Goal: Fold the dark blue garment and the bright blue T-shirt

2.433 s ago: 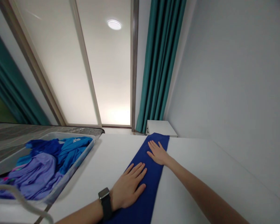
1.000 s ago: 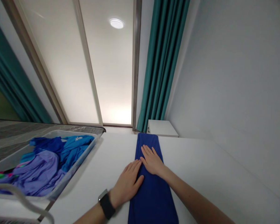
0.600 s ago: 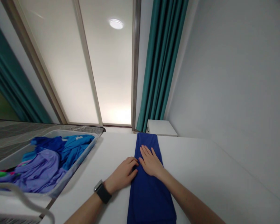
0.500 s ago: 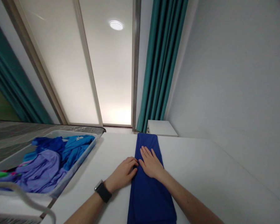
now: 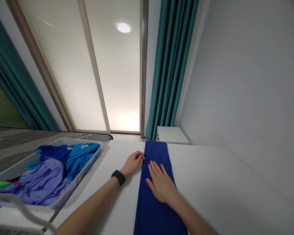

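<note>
A long strip of folded dark blue cloth [image 5: 153,209] lies on the white table [image 5: 120,202], running from the near edge to the far edge. My right hand [image 5: 160,182] rests flat on it, palm down with the fingers spread. At the cloth's left edge, toward the far end, my left hand [image 5: 133,161] has its thumb and fingertips pinched together on the edge of the fabric. A black watch [image 5: 119,177] is on my left wrist.
A pale plastic basket [image 5: 75,181] holding purple and blue clothes [image 5: 47,174] stands left of the table. A curved grey bar [image 5: 22,207] crosses the lower left. Beyond the table are a small white cabinet [image 5: 172,134] and a teal curtain [image 5: 170,71]; a wall rises on the right.
My left hand has slid farther away along the cloth's left edge, its fingers now closer together. My right hand has moved slightly nearer to me, still flat on the cloth.
</note>
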`<state>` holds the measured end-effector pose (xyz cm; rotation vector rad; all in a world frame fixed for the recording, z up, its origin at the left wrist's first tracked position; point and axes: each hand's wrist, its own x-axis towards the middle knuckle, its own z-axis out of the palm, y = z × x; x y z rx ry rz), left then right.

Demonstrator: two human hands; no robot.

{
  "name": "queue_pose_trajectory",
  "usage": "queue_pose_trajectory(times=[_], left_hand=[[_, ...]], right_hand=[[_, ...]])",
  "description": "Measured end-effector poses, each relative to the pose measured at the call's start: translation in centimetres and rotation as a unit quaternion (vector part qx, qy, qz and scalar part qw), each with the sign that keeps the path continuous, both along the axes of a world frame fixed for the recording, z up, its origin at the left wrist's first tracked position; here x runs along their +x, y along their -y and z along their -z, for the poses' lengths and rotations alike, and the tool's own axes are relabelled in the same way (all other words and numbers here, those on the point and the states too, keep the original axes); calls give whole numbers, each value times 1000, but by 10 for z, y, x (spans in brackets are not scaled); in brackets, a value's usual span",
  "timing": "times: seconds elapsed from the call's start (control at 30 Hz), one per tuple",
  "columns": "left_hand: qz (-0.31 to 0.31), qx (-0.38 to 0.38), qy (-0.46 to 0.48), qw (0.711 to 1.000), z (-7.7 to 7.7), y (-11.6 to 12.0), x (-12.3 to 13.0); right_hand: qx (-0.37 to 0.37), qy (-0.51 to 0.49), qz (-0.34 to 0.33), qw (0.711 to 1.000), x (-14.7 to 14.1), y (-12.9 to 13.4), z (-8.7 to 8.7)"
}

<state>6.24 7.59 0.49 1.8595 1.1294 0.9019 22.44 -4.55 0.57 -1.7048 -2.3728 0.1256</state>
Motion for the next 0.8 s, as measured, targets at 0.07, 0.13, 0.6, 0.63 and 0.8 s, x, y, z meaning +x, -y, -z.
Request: queue_pose_trajectory(times=[0.07, 0.13, 0.6, 0.63, 0.8], left_hand=[[-10, -12, -13, 1000, 2, -23, 11], [-26, -19, -32, 999, 2, -45, 22], [-153, -19, -147, 977, 5, -98, 65], [-152, -19, -143, 978, 6, -100, 65], [-137, -20, -121, 983, 9, -104, 61]], right_hand=[[-4, -6, 1, 1000, 0, -1, 0], [-8, -11, 1, 1000, 0, -1, 0], [-11, -22, -4, 1000, 0, 0, -3], [-11, -22, -4, 1000, 0, 0, -3], [-7, -26, -5, 1000, 1, 2, -3]])
